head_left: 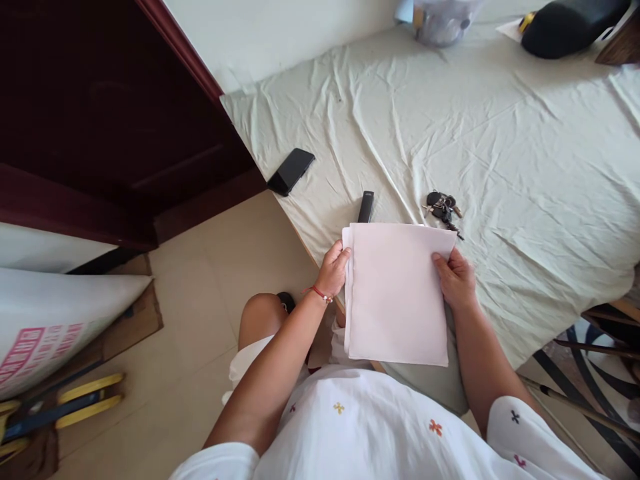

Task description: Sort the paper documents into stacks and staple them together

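Note:
A small stack of blank, pale paper sheets (397, 293) is held up over the table's near edge, its left edges slightly uneven. My left hand (334, 268) grips the left side near the upper corner, thumb on top. At the upper right, my right hand (456, 275) pinches the sheets with its thumb on the face; the fingers behind are hidden. Just past the top edge of the paper lies a slim black object (367, 207), partly covered by it. A bunch of keys (443, 208) rests on the cloth beyond my right hand.
A pale green cloth (525, 153) covers the table, wrinkled. A black phone (291, 171) lies by its left edge. At the back stand a clear container (443, 23) and a black rounded object (570, 27). On the floor at left are a white printed sack (65, 327) and a yellow-blue item (85, 403).

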Demonstrator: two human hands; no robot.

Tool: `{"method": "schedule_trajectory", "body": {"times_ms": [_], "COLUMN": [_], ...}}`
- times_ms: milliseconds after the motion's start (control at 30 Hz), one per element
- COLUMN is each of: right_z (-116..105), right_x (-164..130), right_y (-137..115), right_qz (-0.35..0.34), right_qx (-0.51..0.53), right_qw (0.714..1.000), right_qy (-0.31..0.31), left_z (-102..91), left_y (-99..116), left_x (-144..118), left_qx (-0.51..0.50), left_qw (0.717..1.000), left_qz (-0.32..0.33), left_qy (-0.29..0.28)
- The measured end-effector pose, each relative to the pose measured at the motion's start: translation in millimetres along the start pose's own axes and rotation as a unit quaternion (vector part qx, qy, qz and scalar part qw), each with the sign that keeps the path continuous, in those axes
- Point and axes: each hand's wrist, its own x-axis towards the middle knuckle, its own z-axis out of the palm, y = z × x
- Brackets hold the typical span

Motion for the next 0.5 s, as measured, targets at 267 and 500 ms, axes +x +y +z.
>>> {"method": "schedule_trajectory", "body": {"times_ms": [267,500], "right_z": [0.5,1.3], "right_x": [-1.2,-2.5], "right_y": [1.2,-4.3], "right_qz": [0.006,-0.008], "right_qx": [-0.023,-0.021], "right_qw": [1.000,0.999], "right_qy": [-0.013,-0.023], "left_z": [-3.4,-2.4], "left_y": [-4.2,-4.0], "left_x": [-3.8,-6.9], "left_qx": [0.018,0.079], "left_qw": [1.000,0.995], "left_qz": [-0.007,0.001], "left_qy": [0.024,0.068]}}
